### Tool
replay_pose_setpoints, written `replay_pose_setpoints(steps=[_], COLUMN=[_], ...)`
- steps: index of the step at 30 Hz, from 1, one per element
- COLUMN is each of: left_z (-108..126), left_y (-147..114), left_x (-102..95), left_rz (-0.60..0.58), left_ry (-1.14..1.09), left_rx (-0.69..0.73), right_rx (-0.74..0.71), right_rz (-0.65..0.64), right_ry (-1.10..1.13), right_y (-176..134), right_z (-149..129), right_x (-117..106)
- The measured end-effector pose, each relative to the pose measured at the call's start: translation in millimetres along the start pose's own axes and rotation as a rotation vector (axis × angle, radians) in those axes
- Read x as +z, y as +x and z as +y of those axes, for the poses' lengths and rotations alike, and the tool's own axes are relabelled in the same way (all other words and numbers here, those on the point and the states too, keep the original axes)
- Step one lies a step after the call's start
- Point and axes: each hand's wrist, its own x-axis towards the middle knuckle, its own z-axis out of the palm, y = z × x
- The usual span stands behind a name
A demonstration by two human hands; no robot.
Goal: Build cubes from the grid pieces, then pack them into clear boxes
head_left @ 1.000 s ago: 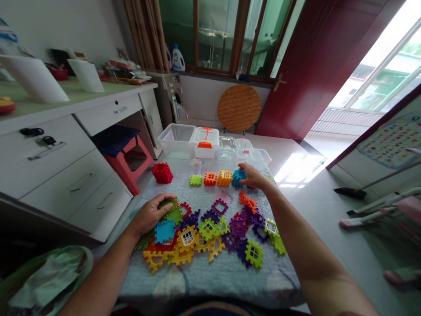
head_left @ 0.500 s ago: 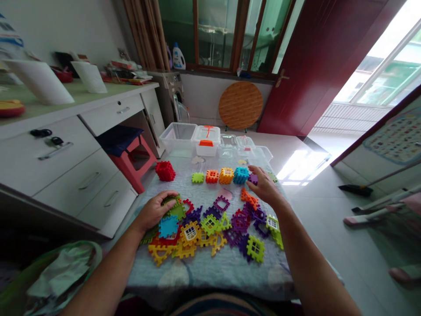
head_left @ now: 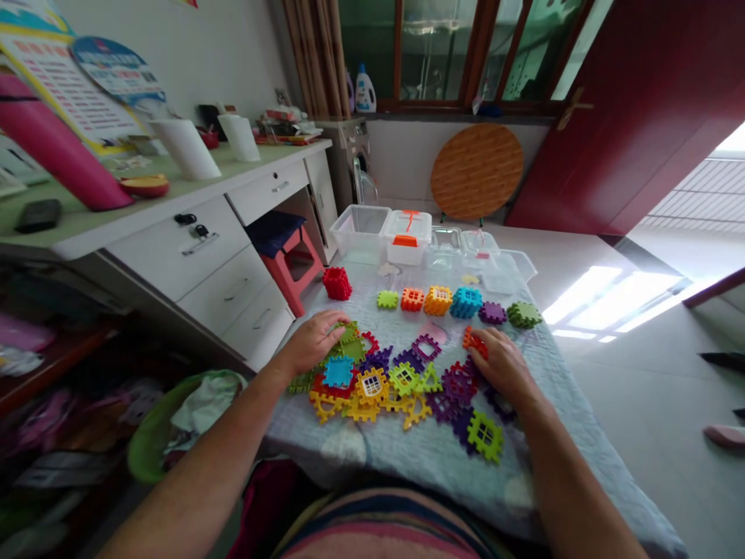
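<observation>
My left hand [head_left: 314,339] curls over the edge of some olive-green interlocking plastic tiles [head_left: 350,341] at the left of the pile, thumb and fingers closed on them. My right hand [head_left: 505,363] is down at the pile's right side, its fingers around an orange interlocking tile [head_left: 474,343]; part of that tile is under the hand. Between my hands lie a blue tile [head_left: 338,372], a yellow window tile [head_left: 371,384], a lime window tile [head_left: 403,378] and several purple tiles [head_left: 459,382]. Nearest me on the right is another lime window tile [head_left: 485,436].
Beyond the pile stand stacks sorted by colour: red [head_left: 337,283], lime [head_left: 387,300], orange [head_left: 412,300], yellow [head_left: 438,300], blue [head_left: 466,302], purple [head_left: 492,313] and green [head_left: 524,314]. Behind them are clear plastic bins [head_left: 359,233] and an orange-latched box [head_left: 409,247]. A stool [head_left: 299,268] stands left.
My right hand has left the purple stack in the row and come back toward me onto the orange tile. My left hand stays at the green tiles. The view has turned left.
</observation>
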Motion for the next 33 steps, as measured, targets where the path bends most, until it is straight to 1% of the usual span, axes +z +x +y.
replay_pose_setpoints(steps=[4,7,11,15,22,24,26,29,31,33], left_z=[13,23,29,30,32,33,39,54,65,72], left_y=[-17,-32,-46,-48,-42,-40,-35,-18,0,20], left_x=[-13.1,-18.7,-18.9,-14.1,-13.5,-15.2,-16.7,-14.4,-6.8,6.2], left_rz=[-0.053,-0.133,-0.241,-0.284,-0.266,-0.218,-0.143,-0.052,-0.052,-0.079], left_ry=[0.038,0.059,0.075,0.051,0.038,0.055,0.048,-0.017,-0.066,-0.097], left_rx=[0.014,0.041,0.025,-0.005,0.006,-0.002,-0.014,-0.022,-0.009,0.022], right_rx=[-0.018,-0.010,-0.009,-0.007,-0.004,-0.005,-0.006,-0.002,0.001,0.001], right_rz=[0.019,0.023,0.021,0.041,0.037,0.031,0.031,0.026,0.021,0.015], right_ry=[0.024,0.028,0.029,0.039,0.046,0.041,0.041,0.039,0.041,0.050], right_y=[-1,-2,-2,-2,-2,-1,-1,-1,-1,-1], right_z=[1,3,6,6,4,4,4,4,4,3], right_x=[1,2,4,5,4,4,4,4,4,3])
